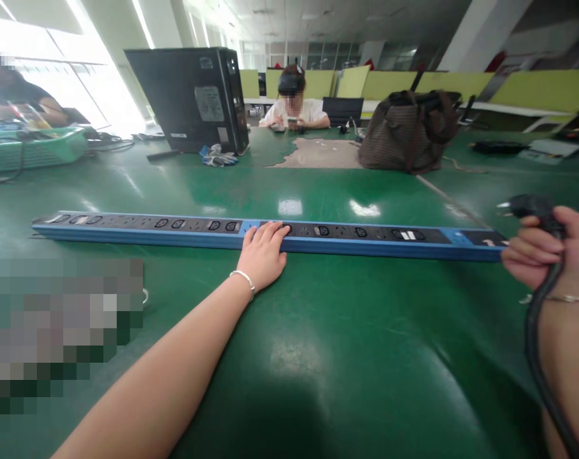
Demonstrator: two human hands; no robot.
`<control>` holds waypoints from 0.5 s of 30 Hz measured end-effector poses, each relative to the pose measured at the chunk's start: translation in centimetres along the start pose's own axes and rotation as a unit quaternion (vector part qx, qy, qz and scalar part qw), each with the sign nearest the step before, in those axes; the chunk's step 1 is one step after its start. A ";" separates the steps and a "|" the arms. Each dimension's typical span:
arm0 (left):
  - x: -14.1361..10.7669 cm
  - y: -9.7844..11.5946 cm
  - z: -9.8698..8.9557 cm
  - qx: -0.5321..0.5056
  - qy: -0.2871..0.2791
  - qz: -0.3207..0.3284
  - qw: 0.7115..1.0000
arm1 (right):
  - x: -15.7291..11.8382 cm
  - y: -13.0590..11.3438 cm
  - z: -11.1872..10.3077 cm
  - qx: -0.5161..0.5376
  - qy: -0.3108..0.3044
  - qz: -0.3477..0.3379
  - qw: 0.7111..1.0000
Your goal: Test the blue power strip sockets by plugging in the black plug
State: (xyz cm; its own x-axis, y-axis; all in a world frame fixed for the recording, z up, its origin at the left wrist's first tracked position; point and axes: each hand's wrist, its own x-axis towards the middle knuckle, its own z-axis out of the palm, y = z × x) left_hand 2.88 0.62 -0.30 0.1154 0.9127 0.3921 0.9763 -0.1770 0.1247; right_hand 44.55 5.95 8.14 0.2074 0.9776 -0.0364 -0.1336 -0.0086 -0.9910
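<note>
While the left hand (265, 255) lay spread on one power strip (318, 245), nine-to-three o'clock across the tabletop (346, 338), steadying it, I judged, the right hand (537, 245) gripped one plug (532, 206) at three, prongs (504, 206) free.

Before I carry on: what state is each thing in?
Power strip: lying flat, face up
Plug: held, unplugged
Cable: trailing down from the plug
Left hand: resting on power strip
Right hand: closed around the plug
Computer: standing upright; power unclear
Gloves: lying bunched
Bag: standing; opening unclear
Basket: upright, loaded
</note>
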 end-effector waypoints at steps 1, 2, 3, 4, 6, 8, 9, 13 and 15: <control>0.0 0.0 0.0 0.000 0.002 -0.001 1.000 | -0.6 -0.3 0.9 0.027 0.018 0.019 0.999; 0.0 0.0 0.0 0.001 0.003 0.001 1.000 | -1.1 -0.4 1.5 0.039 0.032 0.028 0.998; 0.0 -0.1 0.1 0.002 0.004 0.000 1.000 | -1.3 -0.4 2.0 0.039 0.038 0.040 0.998; 0.0 -0.1 0.1 0.005 0.004 0.002 1.000 | -1.4 -0.3 2.3 0.034 0.038 0.052 0.997; 0.1 -0.3 0.3 0.011 0.010 0.006 1.000 | -1.2 0.2 2.5 0.030 0.032 0.062 0.997; 0.1 -0.4 0.4 0.019 0.013 0.008 1.000 | -0.8 0.6 2.4 0.031 0.028 0.066 0.997; 0.1 -0.4 0.5 0.022 0.014 0.010 1.000 | -0.7 0.8 2.4 0.032 0.027 0.070 0.997; 0.1 -0.4 0.5 0.028 0.015 0.013 0.999 | -0.1 1.4 2.5 0.011 0.024 0.101 0.995; 0.1 -0.4 0.4 0.028 0.017 0.013 0.999 | 0.1 1.7 2.7 -0.001 0.021 0.112 0.994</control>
State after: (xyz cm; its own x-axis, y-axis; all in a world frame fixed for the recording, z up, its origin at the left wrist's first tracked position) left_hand 2.60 0.90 -0.70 0.1357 0.8944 0.4262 0.9819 -0.1788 0.0626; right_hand 41.73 6.62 6.76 0.2131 0.9417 -0.2605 -0.1795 -0.2244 -0.9578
